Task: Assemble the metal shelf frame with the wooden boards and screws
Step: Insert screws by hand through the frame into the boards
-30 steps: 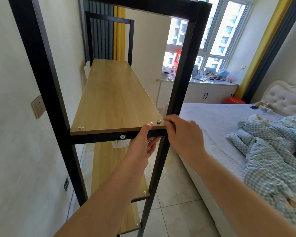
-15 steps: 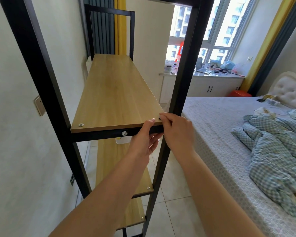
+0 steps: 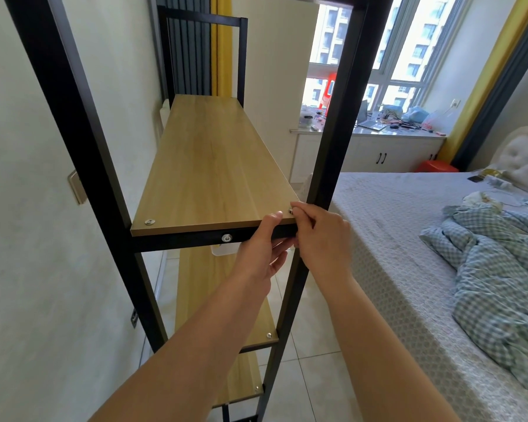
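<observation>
Since a second ago our right hand (image 3: 323, 236) has closed in, pinching the screw (image 3: 290, 211) at the top board's (image 3: 214, 166) near right corner. Our left hand (image 3: 261, 254) grips the black crossbar (image 3: 195, 239) below. The board runs away toward frame centre; the bed (image 3: 409, 269) crowds the right.

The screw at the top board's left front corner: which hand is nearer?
Left. The left hand grips the crossbar right of that screw; the right hand is farther right.

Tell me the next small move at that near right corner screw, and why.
Probably keep turning the screw down with the right hand: its fingers pinch the head, which appears to sit above the board, while the left hand grips the crossbar beneath.
</observation>
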